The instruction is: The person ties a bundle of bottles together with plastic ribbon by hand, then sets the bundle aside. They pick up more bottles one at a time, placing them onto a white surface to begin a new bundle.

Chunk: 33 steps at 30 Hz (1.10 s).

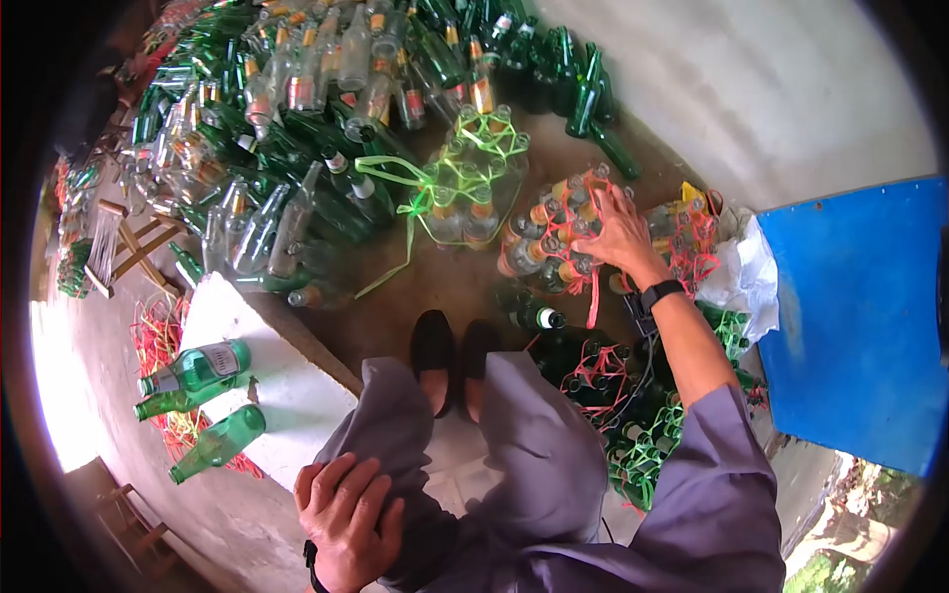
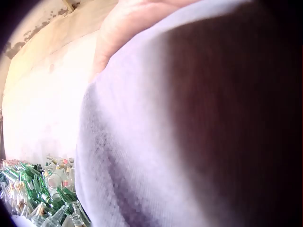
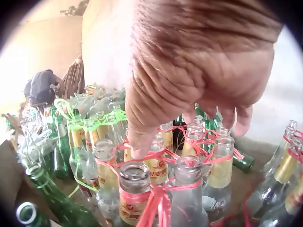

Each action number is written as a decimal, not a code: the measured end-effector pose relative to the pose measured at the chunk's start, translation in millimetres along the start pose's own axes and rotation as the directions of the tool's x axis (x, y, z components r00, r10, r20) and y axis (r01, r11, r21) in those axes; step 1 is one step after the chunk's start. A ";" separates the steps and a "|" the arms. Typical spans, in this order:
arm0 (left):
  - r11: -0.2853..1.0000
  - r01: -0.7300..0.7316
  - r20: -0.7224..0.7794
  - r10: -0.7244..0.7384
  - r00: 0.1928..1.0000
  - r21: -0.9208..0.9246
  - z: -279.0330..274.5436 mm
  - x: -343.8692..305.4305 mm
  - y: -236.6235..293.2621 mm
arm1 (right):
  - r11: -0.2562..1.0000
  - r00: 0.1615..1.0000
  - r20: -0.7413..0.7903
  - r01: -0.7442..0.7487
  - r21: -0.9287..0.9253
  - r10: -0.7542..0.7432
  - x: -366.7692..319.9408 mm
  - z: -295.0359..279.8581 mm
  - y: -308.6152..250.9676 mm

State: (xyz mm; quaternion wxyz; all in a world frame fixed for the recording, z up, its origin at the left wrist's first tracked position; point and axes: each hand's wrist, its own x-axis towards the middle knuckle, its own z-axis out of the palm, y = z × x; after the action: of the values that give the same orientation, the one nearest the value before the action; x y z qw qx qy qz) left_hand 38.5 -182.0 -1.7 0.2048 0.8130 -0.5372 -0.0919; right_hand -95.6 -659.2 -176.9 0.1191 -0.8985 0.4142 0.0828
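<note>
My right hand point(image 1: 623, 235) reaches down over a bundle of clear glass bottles point(image 1: 539, 237) tied together with pink-red plastic twine point(image 3: 158, 201). Its fingers are spread above the bottle mouths, and the thumb point(image 3: 138, 142) points down among the necks at the bundle's near side. A knot with loose twine ends stands out at the front of this bundle. Resting on my left thigh is my left hand point(image 1: 351, 514), fingers relaxed, holding nothing. In the left wrist view, cloth point(image 2: 118, 156) fills most of the picture.
A green-tied bottle bundle point(image 1: 474, 188) stands just left. Behind it lies a large heap of loose bottles point(image 1: 316, 69). Green bottles point(image 1: 219, 438) lie on a white surface point(image 1: 287, 395) at left. More tied bottles point(image 1: 643, 445) stand at right, near a blue panel point(image 1: 855, 316). Another person point(image 3: 42, 87) bends far back.
</note>
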 end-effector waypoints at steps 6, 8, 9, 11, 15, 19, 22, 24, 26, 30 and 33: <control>0.998 0.043 0.082 -0.038 0.996 -0.053 -9.1 15.7 -13.0 | 0.989 0.987 0.158 -0.013 -0.146 0.036 20.7 0.7 -3.7; 0.999 0.025 0.074 -0.022 0.997 -0.039 -8.8 18.9 -15.1 | 0.951 0.978 0.187 -0.030 -0.308 0.091 21.1 -0.9 -10.6; 1.000 0.014 0.067 -0.012 0.998 -0.024 -8.9 20.9 -15.8 | 0.950 0.979 0.183 -0.031 -0.312 0.092 22.0 2.6 -8.8; 0.999 0.026 0.058 -0.024 0.998 -0.039 -9.0 25.9 -16.7 | 0.958 0.997 0.070 -0.004 -0.286 0.025 24.6 15.5 1.2; 0.997 0.053 0.050 -0.050 0.997 -0.059 -9.8 37.1 -19.4 | 0.977 0.997 -0.041 0.053 -0.205 -0.063 23.0 21.3 6.0; 0.998 0.027 0.067 -0.023 0.998 -0.060 -6.3 48.8 -19.7 | 0.957 0.991 0.010 0.129 -0.258 -0.131 22.9 22.7 8.5; 0.998 0.023 0.083 -0.018 0.996 -0.064 -4.5 55.4 -20.2 | 0.996 0.986 0.136 0.087 0.031 -0.091 25.5 3.6 9.7; 0.997 0.010 0.083 -0.004 0.997 -0.076 -5.1 61.4 -19.0 | 0.995 0.986 0.151 0.060 0.076 -0.071 27.0 -0.3 9.5; 0.999 0.020 0.099 -0.016 0.995 -0.047 -4.6 65.5 -17.4 | 0.997 0.985 0.163 0.037 0.074 -0.049 32.0 -2.4 1.6; 0.999 0.009 0.113 -0.005 0.994 -0.035 -5.5 77.1 -14.8 | 0.992 0.999 -0.036 -0.019 -0.124 0.014 37.0 37.1 -9.6; 0.999 0.011 0.120 -0.006 0.993 -0.039 -4.7 84.7 -14.4 | 0.993 0.996 0.028 -0.077 -0.095 0.080 38.7 25.8 -18.1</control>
State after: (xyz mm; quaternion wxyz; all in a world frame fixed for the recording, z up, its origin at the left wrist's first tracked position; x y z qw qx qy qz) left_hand 86.7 -253.2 2.4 0.1879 0.8042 -0.5430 -0.1522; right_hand -58.2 -668.6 -208.6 0.0801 -0.8848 0.4428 0.1211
